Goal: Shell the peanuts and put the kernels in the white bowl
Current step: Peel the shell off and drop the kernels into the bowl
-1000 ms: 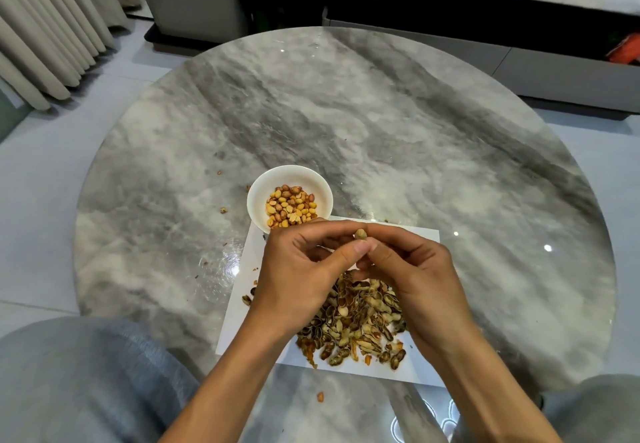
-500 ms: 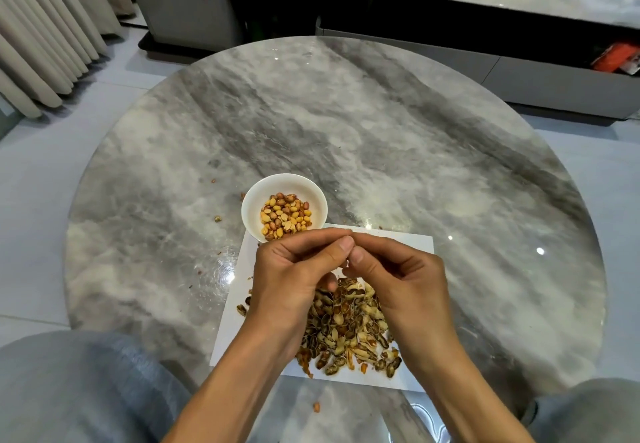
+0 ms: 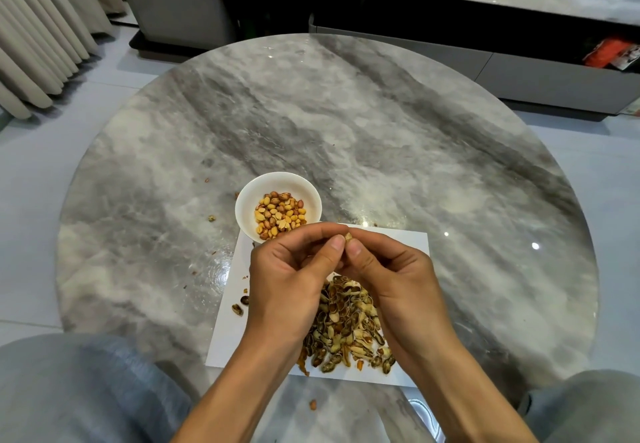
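Marble round table [image 3: 381, 137]: both hands meet over paper sheet [image 3: 398, 245], so shell pile [image 3: 346, 325] collects beneath. Left hand [image 3: 291, 276] and right hand [image 3: 391, 276] pinch one peanut [image 3: 347, 237] between thumbs; white bowl [image 3: 301, 186] sits at eleven o'clock (short drop for kernels).

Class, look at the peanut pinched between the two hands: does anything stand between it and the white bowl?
Nothing visible does. The peanut sits pinched between both hands just near-right of the white bowl, whose open top holds only kernels.

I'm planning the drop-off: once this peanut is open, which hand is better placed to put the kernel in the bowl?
Probably the left hand. The bowl lies just beyond its fingers, left of the peanut that both hands pinch. The right hand would have to cross over the left.
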{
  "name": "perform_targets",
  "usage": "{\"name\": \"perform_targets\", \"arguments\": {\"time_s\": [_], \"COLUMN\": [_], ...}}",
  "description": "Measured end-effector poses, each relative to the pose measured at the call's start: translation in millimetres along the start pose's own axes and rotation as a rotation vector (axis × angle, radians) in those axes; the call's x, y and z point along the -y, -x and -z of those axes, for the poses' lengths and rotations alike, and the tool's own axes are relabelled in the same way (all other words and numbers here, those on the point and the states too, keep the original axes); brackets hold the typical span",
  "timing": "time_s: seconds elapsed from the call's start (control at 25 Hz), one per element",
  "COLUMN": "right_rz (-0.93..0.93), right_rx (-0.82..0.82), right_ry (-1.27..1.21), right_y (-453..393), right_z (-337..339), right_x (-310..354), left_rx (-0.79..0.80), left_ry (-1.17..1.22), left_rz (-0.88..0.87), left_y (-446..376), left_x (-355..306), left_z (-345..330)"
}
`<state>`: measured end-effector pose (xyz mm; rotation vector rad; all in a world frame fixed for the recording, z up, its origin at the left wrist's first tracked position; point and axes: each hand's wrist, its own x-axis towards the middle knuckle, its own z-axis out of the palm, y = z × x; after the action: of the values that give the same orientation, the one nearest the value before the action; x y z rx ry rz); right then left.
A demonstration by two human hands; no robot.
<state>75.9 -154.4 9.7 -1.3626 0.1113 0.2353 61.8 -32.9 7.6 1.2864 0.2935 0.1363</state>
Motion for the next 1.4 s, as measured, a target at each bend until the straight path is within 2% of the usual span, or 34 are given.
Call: {"name": "perform_targets", "arguments": {"time_s": [0.12, 0.24, 0.36, 0.68, 0.88, 0.96, 1.16, 1.4], "right_rz": [0.069, 0.056, 0.086, 0.181, -0.036, -0.113, -0.096, -0.138], "right_rx": [-0.024, -0.047, -0.092, -0.162, -0.129, -0.073, -0.014, 0.025], "right_ry": [0.161, 0.124, 0.048, 0.16, -0.018, -0.051, 0.119, 0.171], "right_y": [1.0, 3.1, 5.7, 10.7, 4.3, 1.2, 1.3, -1.8], "right_z": [1.1, 0.7, -3.6, -9.6, 1.6, 9.0, 14.6, 22.7], "right_x": [4.6, 4.9, 3.2, 1.0, 7.0, 13.0, 20.2, 32.7], "left_rx": [0.022, 0.069, 0.107, 0.025, 0.094, 0.147, 0.187, 0.218], "left_ry": [-0.001, -0.063, -0.056, -0.036, -0.061, -0.157, -0.438, -0.56], "left_rz": [0.054, 0.067, -0.02, -0.079, -0.043, -0.097, -0.206, -0.341], "left_y": [-0.5, -1.3, 1.9, 7.7, 4.6, -0.4, -5.6, -0.4], "left_x": [2.0, 7.0, 8.2, 14.1, 4.4, -0.3, 1.2, 0.4], "left_z": [0.6, 2.2, 0.4, -7.0, -6.1, 1.7, 9.8, 10.1]}}
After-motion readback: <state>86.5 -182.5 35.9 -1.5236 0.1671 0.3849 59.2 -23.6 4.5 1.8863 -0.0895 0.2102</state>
